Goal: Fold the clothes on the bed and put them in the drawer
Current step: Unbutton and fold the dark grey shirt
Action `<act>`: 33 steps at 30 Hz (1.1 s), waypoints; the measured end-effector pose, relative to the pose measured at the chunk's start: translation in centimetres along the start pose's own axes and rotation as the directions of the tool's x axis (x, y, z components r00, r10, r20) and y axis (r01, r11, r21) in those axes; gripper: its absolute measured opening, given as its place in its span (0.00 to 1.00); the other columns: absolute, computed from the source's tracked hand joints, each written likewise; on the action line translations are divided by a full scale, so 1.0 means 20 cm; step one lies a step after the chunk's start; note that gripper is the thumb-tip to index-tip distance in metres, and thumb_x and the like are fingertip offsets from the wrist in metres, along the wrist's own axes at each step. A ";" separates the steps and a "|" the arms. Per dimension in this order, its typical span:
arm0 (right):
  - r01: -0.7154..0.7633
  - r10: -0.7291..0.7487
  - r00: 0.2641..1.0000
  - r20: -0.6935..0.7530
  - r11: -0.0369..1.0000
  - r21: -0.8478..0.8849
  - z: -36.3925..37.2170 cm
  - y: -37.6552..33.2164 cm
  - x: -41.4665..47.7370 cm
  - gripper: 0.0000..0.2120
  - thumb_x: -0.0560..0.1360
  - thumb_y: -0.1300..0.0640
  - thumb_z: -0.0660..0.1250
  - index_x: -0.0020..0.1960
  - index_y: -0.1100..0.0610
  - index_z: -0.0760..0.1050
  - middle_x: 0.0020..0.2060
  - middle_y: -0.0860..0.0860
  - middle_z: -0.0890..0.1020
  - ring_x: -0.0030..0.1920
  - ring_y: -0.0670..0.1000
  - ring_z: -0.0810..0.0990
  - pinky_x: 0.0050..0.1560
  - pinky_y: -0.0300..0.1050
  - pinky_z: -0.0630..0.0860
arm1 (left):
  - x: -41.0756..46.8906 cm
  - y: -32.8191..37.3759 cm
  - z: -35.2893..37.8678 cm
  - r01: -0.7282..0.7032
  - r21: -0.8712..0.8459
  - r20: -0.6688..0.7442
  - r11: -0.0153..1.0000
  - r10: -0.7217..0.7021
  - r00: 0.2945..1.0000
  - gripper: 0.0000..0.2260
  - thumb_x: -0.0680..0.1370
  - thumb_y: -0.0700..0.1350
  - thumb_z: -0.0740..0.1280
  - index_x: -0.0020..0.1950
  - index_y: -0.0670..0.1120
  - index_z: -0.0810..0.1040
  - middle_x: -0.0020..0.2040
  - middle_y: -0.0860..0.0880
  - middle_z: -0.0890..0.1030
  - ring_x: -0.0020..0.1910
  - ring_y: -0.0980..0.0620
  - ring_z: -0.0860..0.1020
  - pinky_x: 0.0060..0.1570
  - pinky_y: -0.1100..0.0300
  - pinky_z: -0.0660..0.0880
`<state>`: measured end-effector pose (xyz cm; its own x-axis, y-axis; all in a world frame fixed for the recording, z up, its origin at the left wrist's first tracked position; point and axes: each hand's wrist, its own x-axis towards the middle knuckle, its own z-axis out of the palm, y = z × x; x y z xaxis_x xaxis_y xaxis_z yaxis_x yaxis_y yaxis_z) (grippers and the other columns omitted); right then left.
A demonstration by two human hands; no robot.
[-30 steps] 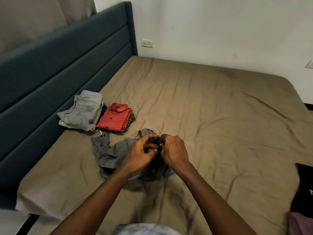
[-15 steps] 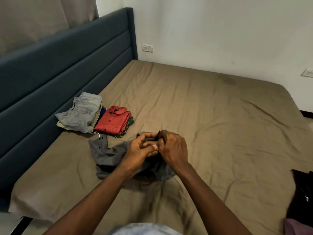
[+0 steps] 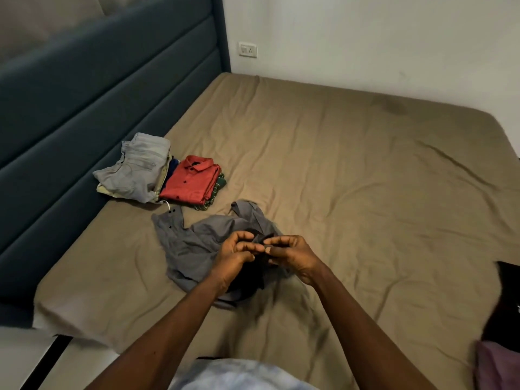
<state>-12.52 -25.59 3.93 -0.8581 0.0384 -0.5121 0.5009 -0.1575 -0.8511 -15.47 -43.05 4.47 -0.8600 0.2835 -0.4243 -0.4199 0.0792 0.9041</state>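
A crumpled grey button-up shirt (image 3: 191, 246) lies on the bed (image 3: 351, 170), which is covered by a creased olive-brown sheet; the shirt sits just below the middle of the view, toward 7 o'clock. One buttoned cuff or placket end points to 10 o'clock, and the collar part sticks up toward 12 o'clock. Both arms reach in from 6 o'clock and meet over the right part of the shirt. The left hand (image 3: 235, 256) has its fingers curled, with the tips pinching a small dark fold of the shirt. The right hand (image 3: 294, 257) faces it from 3 o'clock, its thumb and forefinger nipping the same fold, so the two hands nearly touch. The cloth right under them looks dark and shadowed, and which part of the shirt it is cannot be told.

At 10 o'clock from the hands, well apart from them and close to the padded teal headboard (image 3: 84, 102), stand two folded piles side by side. Pale grey folded jeans (image 3: 140, 167) top the left one, and a folded red collared shirt (image 3: 191, 178) tops the right one, with a green striped garment (image 3: 218, 188) under it. A white wall socket (image 3: 248, 49) is at 12 o'clock. A black cloth item (image 3: 506, 299) lies at the edge at 4 o'clock.
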 end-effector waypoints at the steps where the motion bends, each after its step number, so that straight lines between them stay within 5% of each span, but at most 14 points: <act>1: -0.004 0.005 1.000 -0.025 0.998 0.060 0.02 0.02 0.00 0.05 0.75 0.68 0.74 0.49 0.62 0.83 0.40 0.55 0.86 0.40 0.51 0.84 0.39 0.41 0.81 | 0.00 -0.01 -0.01 -0.007 -0.030 -0.002 1.000 0.007 1.000 0.18 0.75 0.20 0.59 0.58 0.37 0.73 0.43 0.42 0.85 0.42 0.52 0.84 0.42 0.64 0.79; 8: -0.071 0.079 0.982 -0.171 0.996 0.049 0.12 0.04 0.04 0.05 0.75 0.68 0.74 0.49 0.68 0.81 0.37 0.55 0.82 0.34 0.47 0.82 0.32 0.37 0.80 | 0.00 -0.06 0.04 0.034 -0.229 -0.120 0.973 -0.063 0.991 0.10 0.76 0.28 0.71 0.53 0.39 0.79 0.41 0.44 0.83 0.39 0.51 0.82 0.39 0.64 0.80; 12: -0.101 0.135 0.981 -0.140 0.969 0.226 0.14 0.04 0.03 0.03 0.77 0.72 0.69 0.50 0.69 0.80 0.41 0.58 0.82 0.39 0.50 0.83 0.37 0.39 0.82 | 0.00 -0.07 0.09 0.122 -0.387 -0.123 0.914 -0.183 0.975 0.08 0.76 0.30 0.71 0.54 0.38 0.82 0.45 0.41 0.86 0.41 0.50 0.85 0.40 0.61 0.83; 15: -0.106 0.164 0.982 -0.091 0.885 0.453 0.14 0.06 0.00 0.06 0.80 0.72 0.64 0.48 0.66 0.79 0.41 0.57 0.83 0.44 0.52 0.83 0.38 0.39 0.82 | 0.00 -0.07 0.09 0.139 -0.443 -0.100 0.886 -0.202 0.974 0.10 0.77 0.29 0.70 0.57 0.37 0.82 0.48 0.40 0.86 0.43 0.49 0.86 0.41 0.61 0.83; 22: -0.126 0.261 0.962 -0.083 0.693 0.710 0.15 0.09 -0.03 0.08 0.81 0.68 0.62 0.48 0.61 0.78 0.33 0.54 0.84 0.39 0.52 0.80 0.33 0.40 0.80 | -0.02 -0.09 0.11 0.223 -0.564 -0.069 0.795 -0.314 0.947 0.07 0.79 0.31 0.67 0.51 0.40 0.81 0.42 0.46 0.85 0.36 0.56 0.85 0.33 0.66 0.79; 25: -0.106 0.233 0.971 -0.048 0.603 0.790 0.16 0.09 -0.05 0.09 0.83 0.68 0.58 0.48 0.62 0.76 0.34 0.55 0.84 0.34 0.51 0.84 0.33 0.41 0.81 | -0.03 -0.12 0.11 0.241 -0.656 -0.038 0.716 -0.350 0.936 0.06 0.81 0.32 0.64 0.53 0.37 0.81 0.47 0.42 0.84 0.39 0.54 0.85 0.36 0.64 0.81; 28: -0.072 0.188 0.982 -0.030 0.515 0.854 0.18 0.08 -0.07 0.11 0.83 0.70 0.55 0.50 0.66 0.76 0.36 0.60 0.84 0.35 0.55 0.86 0.35 0.45 0.83 | -0.03 -0.12 0.10 0.280 -0.585 -0.046 0.761 -0.376 0.926 0.09 0.82 0.31 0.62 0.54 0.39 0.81 0.49 0.41 0.83 0.44 0.50 0.83 0.36 0.64 0.81; 33: -0.040 0.110 0.994 -0.019 0.509 0.860 0.18 0.09 -0.04 0.09 0.80 0.68 0.57 0.56 0.64 0.74 0.47 0.61 0.81 0.48 0.57 0.82 0.49 0.47 0.83 | -0.06 -0.13 0.12 0.276 -0.408 -0.157 0.870 -0.365 0.918 0.03 0.80 0.42 0.71 0.48 0.45 0.83 0.40 0.47 0.85 0.36 0.53 0.80 0.35 0.60 0.78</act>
<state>-11.33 -29.39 3.15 -0.7951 0.0400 -0.6051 0.1916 -0.9301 -0.3132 -12.64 -41.23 2.86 -0.6814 0.0810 -0.7274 -0.7213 -0.2426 0.6487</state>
